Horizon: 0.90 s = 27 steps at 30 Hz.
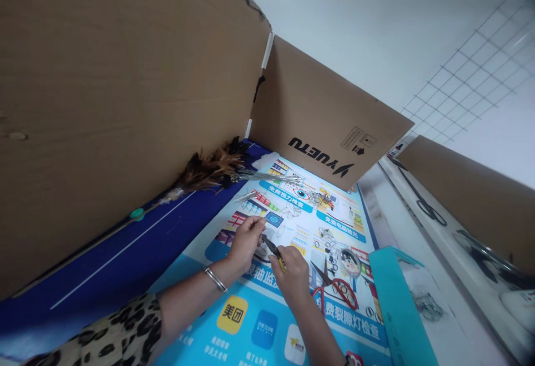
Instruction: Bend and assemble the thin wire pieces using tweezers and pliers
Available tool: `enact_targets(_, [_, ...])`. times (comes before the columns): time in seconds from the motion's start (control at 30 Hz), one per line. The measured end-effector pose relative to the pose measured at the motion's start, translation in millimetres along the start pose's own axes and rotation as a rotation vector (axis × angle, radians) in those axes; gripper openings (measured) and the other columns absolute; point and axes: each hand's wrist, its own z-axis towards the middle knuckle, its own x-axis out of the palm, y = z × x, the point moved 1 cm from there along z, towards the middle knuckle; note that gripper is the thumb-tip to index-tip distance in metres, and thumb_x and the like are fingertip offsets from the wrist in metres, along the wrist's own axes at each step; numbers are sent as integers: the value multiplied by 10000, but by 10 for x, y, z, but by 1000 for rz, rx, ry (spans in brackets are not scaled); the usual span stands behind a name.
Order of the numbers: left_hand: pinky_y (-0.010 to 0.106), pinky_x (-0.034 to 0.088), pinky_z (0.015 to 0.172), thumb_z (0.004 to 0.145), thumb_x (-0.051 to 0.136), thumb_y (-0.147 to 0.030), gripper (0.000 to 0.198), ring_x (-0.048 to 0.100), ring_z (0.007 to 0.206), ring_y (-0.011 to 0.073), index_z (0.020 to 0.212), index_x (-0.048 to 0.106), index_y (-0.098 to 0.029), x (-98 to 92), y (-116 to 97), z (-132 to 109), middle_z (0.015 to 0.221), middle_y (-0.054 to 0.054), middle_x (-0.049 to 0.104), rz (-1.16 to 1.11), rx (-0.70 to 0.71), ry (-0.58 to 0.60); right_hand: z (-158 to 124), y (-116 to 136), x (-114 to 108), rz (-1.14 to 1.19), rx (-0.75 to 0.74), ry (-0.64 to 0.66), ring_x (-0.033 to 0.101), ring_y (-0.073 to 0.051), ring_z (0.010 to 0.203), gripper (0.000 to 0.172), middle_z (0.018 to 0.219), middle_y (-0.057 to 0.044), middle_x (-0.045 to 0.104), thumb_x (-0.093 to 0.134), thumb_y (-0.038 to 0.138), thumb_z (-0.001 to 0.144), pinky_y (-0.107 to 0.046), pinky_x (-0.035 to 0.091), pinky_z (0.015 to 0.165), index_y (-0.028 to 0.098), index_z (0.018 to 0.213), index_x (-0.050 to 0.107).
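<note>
Over the middle of the printed poster [246, 293], my right hand [293, 277] is closed round yellow-and-black pliers [273, 249], whose jaws point up and left. Just beyond those jaws is my left hand [247, 238], its fingers pinched together on something too small to make out. Red-handled scissors [334, 285] lie open to the right of my right hand. Small dark rings and wire pieces [330, 249] are spread above the scissors. A bundle of thin metal wires [271, 176] lies farther up the poster.
Brown feathers [209, 168] lie along the left cardboard wall [125, 76]. Another cardboard panel [326, 110] stands at the back. A teal box [401, 310] with wire pieces beside it is on the right, near black-handled scissors [430, 211].
</note>
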Motion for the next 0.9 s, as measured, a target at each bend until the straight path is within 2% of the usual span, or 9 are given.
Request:
enact_targets(0.13, [172, 309, 431, 732, 606, -385, 225, 386, 444, 64, 732, 568, -164, 4, -51, 8, 539, -52, 463, 50, 35, 32, 6, -49, -62, 78, 29, -34, 555, -192, 824, 211, 836, -84, 592, 509, 302, 848, -305, 451, 741, 162, 988, 582])
enact_targets(0.23, [179, 306, 464, 743, 591, -389, 233, 393, 474, 74, 715, 562, -160, 13, -104, -4, 527, -55, 447, 123, 47, 85, 39, -103, -145, 166, 113, -62, 554, -183, 821, 200, 852, -76, 595, 497, 308, 852, -295, 443, 743, 174, 964, 592])
enact_targets(0.43, [187, 296, 493, 753, 555, -392, 231, 400, 518, 87, 704, 541, -167, 32, -129, -47, 576, -52, 444, 235, -12, 261, 94, -206, -334, 317, 375, -77, 544, -155, 766, 207, 830, -34, 606, 491, 339, 844, -253, 416, 710, 189, 915, 615])
enact_targets(0.6, [190, 315, 510, 771, 538, -370, 211, 403, 528, 88, 735, 545, -162, 58, -94, -91, 595, -44, 452, 285, -72, 449, 67, -235, -364, 396, 536, -50, 480, -124, 637, 237, 695, 8, 565, 500, 386, 828, -224, 377, 612, 183, 862, 618])
enact_targets(0.77, [183, 275, 480, 772, 547, -352, 205, 359, 506, 78, 736, 535, -150, 82, -74, -126, 569, -49, 416, 308, -133, 604, 57, -237, -338, 503, 580, -17, 418, -108, 599, 249, 619, 34, 476, 493, 403, 823, -208, 334, 564, 176, 780, 586])
enact_targets(0.9, [185, 266, 475, 777, 545, -378, 236, 341, 503, 77, 731, 528, -147, 76, -32, -124, 558, -54, 390, 329, -147, 672, 45, -235, -315, 576, 573, 41, 390, -103, 598, 226, 608, 42, 427, 503, 387, 812, -203, 316, 549, 178, 738, 547])
